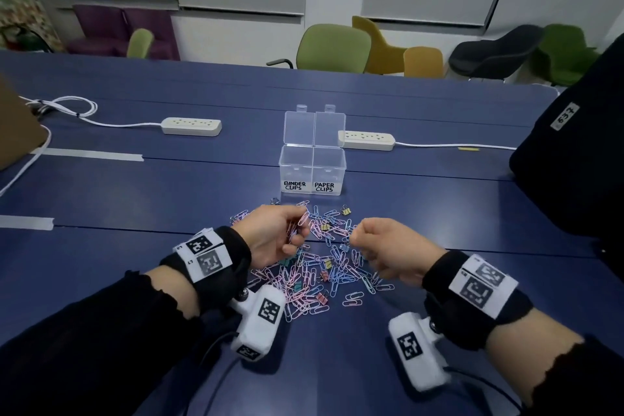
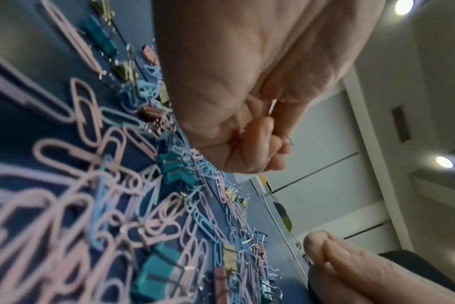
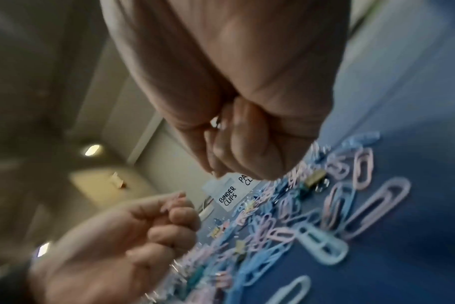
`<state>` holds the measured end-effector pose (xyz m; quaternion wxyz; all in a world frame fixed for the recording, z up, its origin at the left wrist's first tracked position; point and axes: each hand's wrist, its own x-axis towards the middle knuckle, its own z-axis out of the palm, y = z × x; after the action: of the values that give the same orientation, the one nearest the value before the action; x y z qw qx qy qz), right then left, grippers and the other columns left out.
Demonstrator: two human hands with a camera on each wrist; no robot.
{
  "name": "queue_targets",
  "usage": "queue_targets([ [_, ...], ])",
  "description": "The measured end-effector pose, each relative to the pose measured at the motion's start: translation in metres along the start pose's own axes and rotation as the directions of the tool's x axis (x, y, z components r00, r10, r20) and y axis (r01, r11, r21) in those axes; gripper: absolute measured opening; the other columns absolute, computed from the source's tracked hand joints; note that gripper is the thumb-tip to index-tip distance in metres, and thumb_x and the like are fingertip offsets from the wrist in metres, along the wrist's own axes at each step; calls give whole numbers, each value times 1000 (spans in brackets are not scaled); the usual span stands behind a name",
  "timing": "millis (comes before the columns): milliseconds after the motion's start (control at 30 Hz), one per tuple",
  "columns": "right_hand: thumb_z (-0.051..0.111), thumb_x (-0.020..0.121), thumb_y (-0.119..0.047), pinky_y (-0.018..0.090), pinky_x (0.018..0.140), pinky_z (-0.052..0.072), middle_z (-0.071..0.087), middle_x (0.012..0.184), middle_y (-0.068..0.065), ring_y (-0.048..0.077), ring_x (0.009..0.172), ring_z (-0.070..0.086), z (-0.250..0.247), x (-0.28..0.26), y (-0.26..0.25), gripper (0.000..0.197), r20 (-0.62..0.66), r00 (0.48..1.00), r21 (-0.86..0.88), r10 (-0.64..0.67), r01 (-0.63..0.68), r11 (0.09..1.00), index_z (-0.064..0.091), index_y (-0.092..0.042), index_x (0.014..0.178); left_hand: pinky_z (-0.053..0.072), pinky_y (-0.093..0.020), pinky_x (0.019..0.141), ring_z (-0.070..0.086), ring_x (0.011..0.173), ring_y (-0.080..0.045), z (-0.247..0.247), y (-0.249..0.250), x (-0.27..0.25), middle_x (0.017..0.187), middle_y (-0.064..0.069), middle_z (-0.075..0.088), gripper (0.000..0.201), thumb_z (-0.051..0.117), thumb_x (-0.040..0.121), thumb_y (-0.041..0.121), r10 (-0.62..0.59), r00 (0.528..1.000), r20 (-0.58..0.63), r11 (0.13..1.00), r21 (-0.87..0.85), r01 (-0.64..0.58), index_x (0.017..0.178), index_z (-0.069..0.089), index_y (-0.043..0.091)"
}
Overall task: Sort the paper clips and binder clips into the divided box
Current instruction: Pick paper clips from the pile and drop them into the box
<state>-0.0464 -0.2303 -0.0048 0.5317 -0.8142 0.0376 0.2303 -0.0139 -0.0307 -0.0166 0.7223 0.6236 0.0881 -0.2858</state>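
- Divided box [image 1: 312, 164]: clear plastic, both lids flipped up, standing just beyond the far edge of the clip pile. Left compartment labelled BINDER CLIPS, right one PAPER CLIPS; both look empty.
- Key relation: box lies straight ahead of both hands, on the far side of the pile, about midway btwn them. The left hand sits slightly closer to the BINDER half, the right hand to the PAPER half.
- Clip pile [image 1: 324, 267]: pink and blue paper clips mixed w/ small teal, gold and pink binder clips, spread on the blue table [image 1: 135, 186] below and btwn the hands. Clips lie at all angles, no common long axis.
- Left hand [image 1: 275, 236]: raised over the pile's left part, fingers curled round a small bunch of pink paper clips [image 1: 300, 224], long axes pointing roughly up and away toward the box.
- Right hand [image 1: 388, 246]: raised over the pile's right part, clenched in a loose fist, knuckles facing left. The right wrist view shows a small glint inside the fist; what it is, cannot tell.
- Judgement: sorting is barely begun; left hand's bunch would need to travel forward and right to reach the PAPER half.
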Motion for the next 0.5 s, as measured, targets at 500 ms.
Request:
queue_targets([
  [500, 57, 90, -45, 29, 70, 40, 38, 63, 0, 23, 79, 48, 37, 0, -15, 49, 38, 999, -916, -22, 44, 399, 33, -13, 62, 44, -23, 65, 58, 77, -13, 12, -8, -28, 90, 1, 70, 27, 73, 75, 41, 107, 993, 57, -43, 998, -53, 87, 67, 18],
])
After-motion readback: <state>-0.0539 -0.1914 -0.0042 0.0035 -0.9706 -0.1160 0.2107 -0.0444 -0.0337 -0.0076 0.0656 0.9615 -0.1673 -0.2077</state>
